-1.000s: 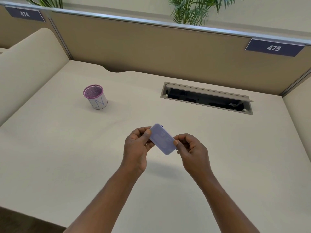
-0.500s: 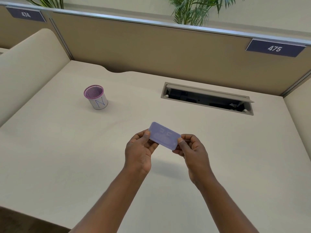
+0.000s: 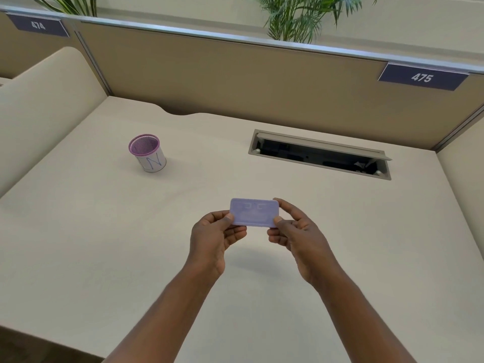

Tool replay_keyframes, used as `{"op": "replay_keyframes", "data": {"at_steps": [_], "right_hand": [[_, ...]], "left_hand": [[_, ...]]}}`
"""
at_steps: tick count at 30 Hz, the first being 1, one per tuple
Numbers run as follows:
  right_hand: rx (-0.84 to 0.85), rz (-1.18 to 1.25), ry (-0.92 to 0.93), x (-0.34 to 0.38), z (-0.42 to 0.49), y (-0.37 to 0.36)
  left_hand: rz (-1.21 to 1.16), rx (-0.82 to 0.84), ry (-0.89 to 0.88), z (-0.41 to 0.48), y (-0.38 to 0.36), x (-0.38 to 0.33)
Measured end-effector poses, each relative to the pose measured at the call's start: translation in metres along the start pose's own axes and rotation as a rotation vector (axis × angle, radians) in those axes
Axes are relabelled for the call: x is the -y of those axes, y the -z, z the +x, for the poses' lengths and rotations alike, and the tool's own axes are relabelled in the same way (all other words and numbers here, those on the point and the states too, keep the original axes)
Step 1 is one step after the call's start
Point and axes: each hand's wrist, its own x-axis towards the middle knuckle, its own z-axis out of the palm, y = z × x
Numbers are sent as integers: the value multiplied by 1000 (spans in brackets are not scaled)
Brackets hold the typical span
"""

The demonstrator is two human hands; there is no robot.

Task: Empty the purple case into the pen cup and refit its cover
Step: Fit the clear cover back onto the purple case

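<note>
A flat, pale purple case with its cover on is held level above the middle of the desk, its broad face toward me. My left hand pinches its left end and my right hand pinches its right end. What is inside the case is hidden. The pen cup, purple mesh with a white paper band, stands upright at the back left of the desk, well away from both hands.
A recessed cable tray with its flap open is set in the desk at the back right. Partition walls close the desk at the back and both sides. The near desk edge runs at the lower left.
Both hands have turned the case from a slanted pose to level and raised it slightly away from me. The pen cup has not moved.
</note>
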Motion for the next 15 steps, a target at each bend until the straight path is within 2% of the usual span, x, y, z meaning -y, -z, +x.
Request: {"op": "replay_keyframes", "data": {"at_steps": [11,15], "right_hand": [[-29,-101,126,1,-2,3],[-24,-83,102,1,-1,5]], "left_hand": [[-20,15,-86,-5,0,8],[100,48,-136,-3,3,9]]}}
